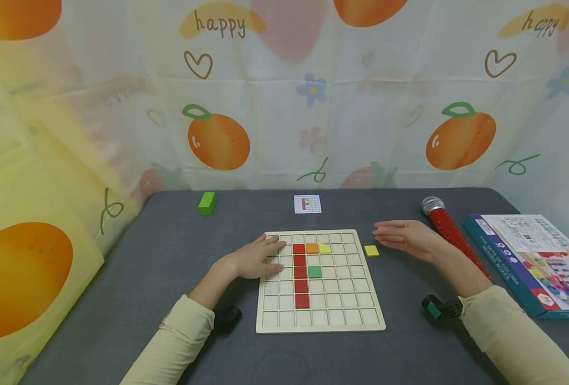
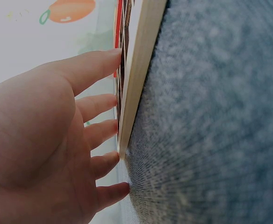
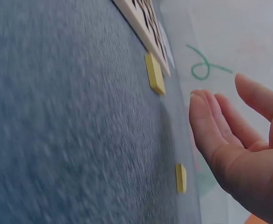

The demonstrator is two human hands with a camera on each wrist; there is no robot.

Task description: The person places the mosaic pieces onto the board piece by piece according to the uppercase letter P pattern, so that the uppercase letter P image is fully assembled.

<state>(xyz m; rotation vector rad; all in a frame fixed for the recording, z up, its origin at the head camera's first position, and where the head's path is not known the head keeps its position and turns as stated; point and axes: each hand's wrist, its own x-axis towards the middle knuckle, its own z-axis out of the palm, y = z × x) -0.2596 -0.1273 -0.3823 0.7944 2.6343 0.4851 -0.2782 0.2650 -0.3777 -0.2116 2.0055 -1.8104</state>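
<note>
A pale wooden grid board [image 1: 332, 318] lies on the dark table. My left hand [image 1: 251, 260] rests on its upper left part with the fingers spread; in the left wrist view the fingertips [image 2: 109, 58] touch the board's edge and surface. Set in the grid are a column of several red tiles [image 1: 301, 286], an orange tile [image 1: 311, 248], a yellow tile [image 1: 325, 248] and a green tile [image 1: 314, 271]. Right of the board lies a loose yellow tile [image 1: 372, 251]. My right hand [image 1: 411, 238] hovers beside it, fingers straight and together, holding nothing. The right wrist view shows another yellow tile [image 3: 181, 178] farther off.
Behind the board lies a small pattern card [image 1: 307, 204], with a green block [image 1: 207, 203] at the back left. A red microphone [image 1: 450, 227] and a flat game box [image 1: 529, 267] are on the right. A printed curtain [image 1: 265, 91] hangs behind the table.
</note>
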